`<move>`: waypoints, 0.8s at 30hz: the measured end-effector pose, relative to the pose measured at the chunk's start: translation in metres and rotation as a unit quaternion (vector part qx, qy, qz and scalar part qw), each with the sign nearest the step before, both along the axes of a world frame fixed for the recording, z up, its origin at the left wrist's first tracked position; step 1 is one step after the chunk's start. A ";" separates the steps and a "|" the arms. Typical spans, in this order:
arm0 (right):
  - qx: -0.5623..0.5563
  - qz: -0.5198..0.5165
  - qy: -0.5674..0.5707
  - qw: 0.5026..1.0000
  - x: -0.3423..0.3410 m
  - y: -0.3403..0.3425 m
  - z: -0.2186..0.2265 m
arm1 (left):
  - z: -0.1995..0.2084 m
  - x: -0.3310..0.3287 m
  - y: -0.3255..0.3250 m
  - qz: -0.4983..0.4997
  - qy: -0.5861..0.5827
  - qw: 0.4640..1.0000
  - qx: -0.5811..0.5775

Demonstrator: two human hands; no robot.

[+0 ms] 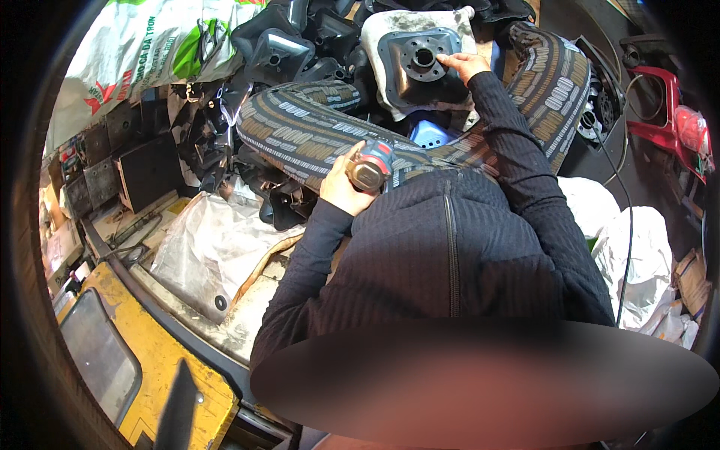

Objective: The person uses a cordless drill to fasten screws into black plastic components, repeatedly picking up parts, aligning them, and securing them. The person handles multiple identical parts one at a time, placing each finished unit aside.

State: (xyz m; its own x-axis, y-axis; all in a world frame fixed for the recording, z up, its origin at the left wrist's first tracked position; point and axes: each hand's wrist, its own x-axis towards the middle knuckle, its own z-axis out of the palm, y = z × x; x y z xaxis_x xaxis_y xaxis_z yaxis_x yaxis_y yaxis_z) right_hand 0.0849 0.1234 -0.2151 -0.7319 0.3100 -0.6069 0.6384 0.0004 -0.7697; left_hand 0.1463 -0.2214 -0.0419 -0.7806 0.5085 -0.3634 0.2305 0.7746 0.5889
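A black square pressed-metal part point(405, 84) with a raised round flange and central hole lies on a pale, stained pad point(381, 39) between my legs. My right hand point(466, 66) reaches to the flange's right rim, fingertips drawn together on it. Whatever they pinch, if anything, is too small to make out. Close to my lap, my left hand point(346, 187) is closed around a compact power tool point(369, 166) with a blue and red housing. Its working end is hidden from this view. Just below the pad sits a blue plastic piece point(430, 133).
Several similar black metal parts point(276, 58) are heaped beyond my left leg. A white and green sack point(161, 45) stands far left. Red frame point(654, 86) and a black cable point(628, 225) are at right. A yellow panel point(161, 341) fills the lower left.
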 end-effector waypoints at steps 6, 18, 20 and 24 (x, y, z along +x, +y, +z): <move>0.116 0.160 0.027 0.980 -0.017 0.013 0.009 | 0.016 -0.023 -0.008 0.028 -0.091 0.995 0.036; 0.080 0.038 0.094 0.992 -0.017 0.031 0.030 | 0.082 -0.061 0.037 0.177 -0.206 0.918 0.290; -0.498 -0.012 0.159 0.852 -0.009 0.030 0.044 | 0.087 -0.066 0.049 0.136 -0.168 0.939 0.268; -0.673 -0.142 0.143 0.712 0.020 0.001 0.074 | 0.085 -0.071 0.078 0.025 -0.070 0.980 0.183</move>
